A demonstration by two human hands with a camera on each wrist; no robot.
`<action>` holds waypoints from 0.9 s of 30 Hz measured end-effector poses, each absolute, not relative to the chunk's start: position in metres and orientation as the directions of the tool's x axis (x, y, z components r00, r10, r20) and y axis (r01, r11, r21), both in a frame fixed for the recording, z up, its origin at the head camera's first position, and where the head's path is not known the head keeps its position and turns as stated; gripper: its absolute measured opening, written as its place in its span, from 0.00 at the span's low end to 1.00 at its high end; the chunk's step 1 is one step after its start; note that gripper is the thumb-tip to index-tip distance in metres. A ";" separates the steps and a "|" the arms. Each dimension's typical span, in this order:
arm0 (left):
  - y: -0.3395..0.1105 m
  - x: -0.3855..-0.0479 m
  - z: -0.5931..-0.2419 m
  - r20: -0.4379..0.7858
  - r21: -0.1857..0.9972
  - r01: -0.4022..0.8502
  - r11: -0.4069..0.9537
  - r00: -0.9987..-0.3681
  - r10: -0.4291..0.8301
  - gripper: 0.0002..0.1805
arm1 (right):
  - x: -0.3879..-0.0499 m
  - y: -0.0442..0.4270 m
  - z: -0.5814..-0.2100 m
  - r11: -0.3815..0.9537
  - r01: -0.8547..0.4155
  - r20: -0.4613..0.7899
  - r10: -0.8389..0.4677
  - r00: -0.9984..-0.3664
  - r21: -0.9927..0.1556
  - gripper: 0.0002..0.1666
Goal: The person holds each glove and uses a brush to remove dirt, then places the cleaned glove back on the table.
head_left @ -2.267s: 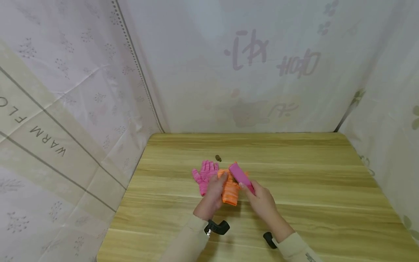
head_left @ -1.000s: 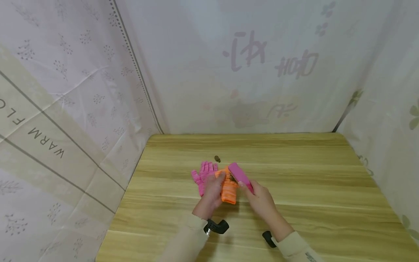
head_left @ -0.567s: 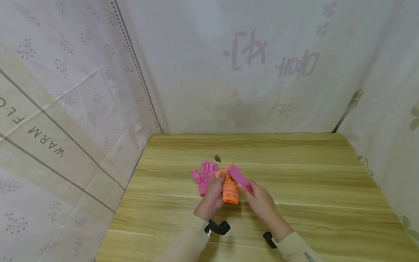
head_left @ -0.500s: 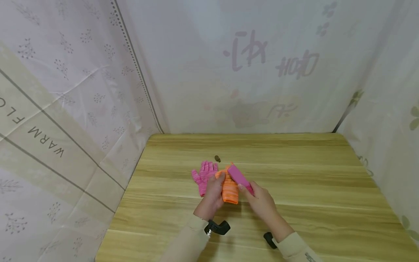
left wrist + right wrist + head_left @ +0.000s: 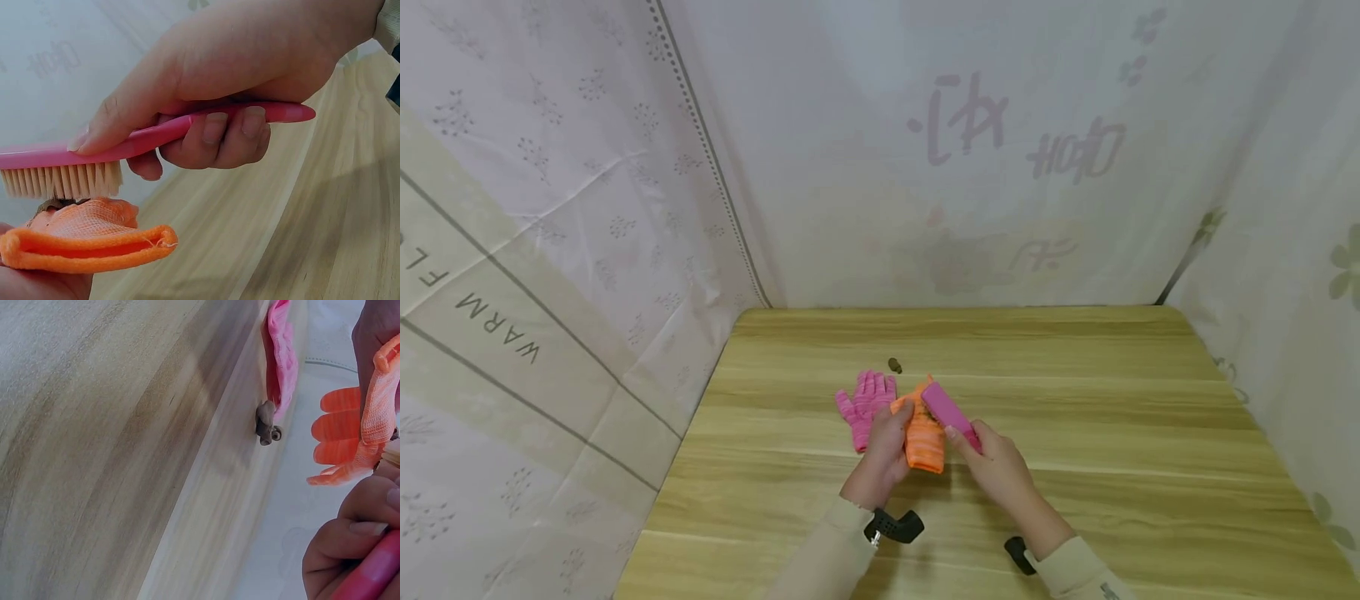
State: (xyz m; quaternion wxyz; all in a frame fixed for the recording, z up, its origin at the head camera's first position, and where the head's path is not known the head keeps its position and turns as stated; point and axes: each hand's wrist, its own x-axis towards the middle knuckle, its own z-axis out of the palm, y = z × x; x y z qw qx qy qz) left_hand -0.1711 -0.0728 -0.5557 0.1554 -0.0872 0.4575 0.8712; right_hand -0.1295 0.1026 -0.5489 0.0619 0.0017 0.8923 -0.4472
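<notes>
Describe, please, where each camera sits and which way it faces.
Head: head-worn, facing forward and down at the table; left hand and right hand show.
Left wrist: worn there, facing the brush and orange glove; both hands show.
Right wrist: worn there, facing across the table; both hands partly show.
Both wrist views share the orange glove.

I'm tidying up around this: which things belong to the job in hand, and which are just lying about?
In the job:
pink brush, in right hand
orange glove, in left hand

Apparently lying about:
pink glove
small brown lump
</notes>
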 end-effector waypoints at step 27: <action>-0.083 -0.169 -0.558 -0.282 0.777 -0.362 -0.515 -0.932 0.228 0.24 | -0.121 0.104 -0.547 0.528 0.074 -0.091 -0.006 -0.996 -0.846 0.28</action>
